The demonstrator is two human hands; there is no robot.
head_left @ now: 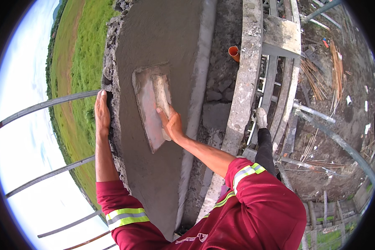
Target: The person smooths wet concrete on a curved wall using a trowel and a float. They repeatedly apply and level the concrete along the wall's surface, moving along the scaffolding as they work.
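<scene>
My right hand point(173, 126) is wrapped round the handle of a plastering float point(146, 106), a worn, mortar-smeared rectangular plate. The float lies against a strip of smooth grey wet mortar point(158, 39), a little left of its middle. My left hand point(102, 113) lies flat with fingers stretched out along the rough, broken left edge point(112, 54) of the mortared wall. Its fingertips are beside the end of a grey metal bar point(71, 97), and it grips nothing.
A pale rounded ledge point(202, 62) borders the mortar on the right. Farther right are an orange pipe end point(234, 53), a concrete-crusted plank point(248, 54) and scaffold tubes point(341, 141). My shoe point(261, 118) stands among the boards. Reinforcing rods point(336, 73) lie below.
</scene>
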